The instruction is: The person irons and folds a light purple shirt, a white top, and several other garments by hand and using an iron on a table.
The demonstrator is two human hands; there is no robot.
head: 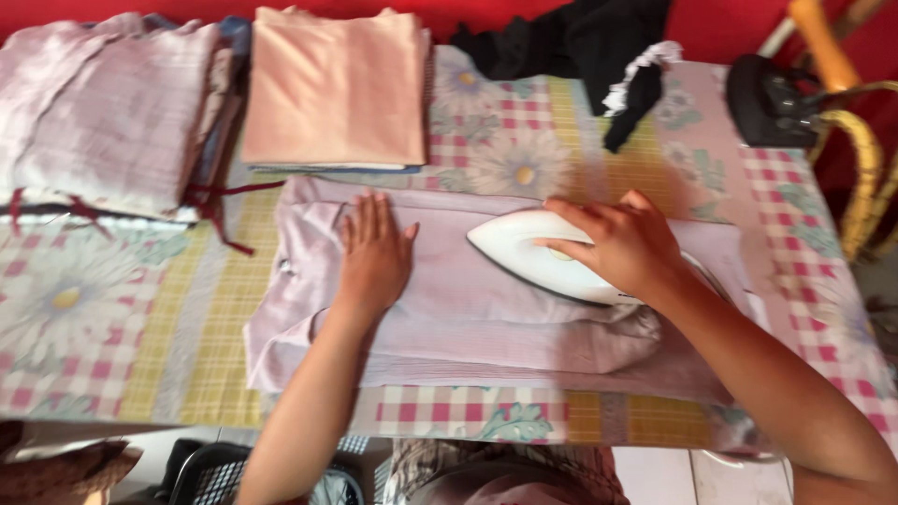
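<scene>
A pale lilac garment (468, 309) lies folded flat on a table covered with a flowered, checked cloth (112, 318). My left hand (374, 252) presses flat on the garment's left part, fingers spread. My right hand (622, 245) grips the top of a white iron (533, 252), which rests on the garment with its tip pointing left.
A stack of folded pale purple clothes (103, 112) and a folded peach piece (332, 89) sit at the table's back left. Black clothing with a white frill (599, 47) lies at the back. A dark iron (772, 98) stands back right beside a wicker chair (861, 159).
</scene>
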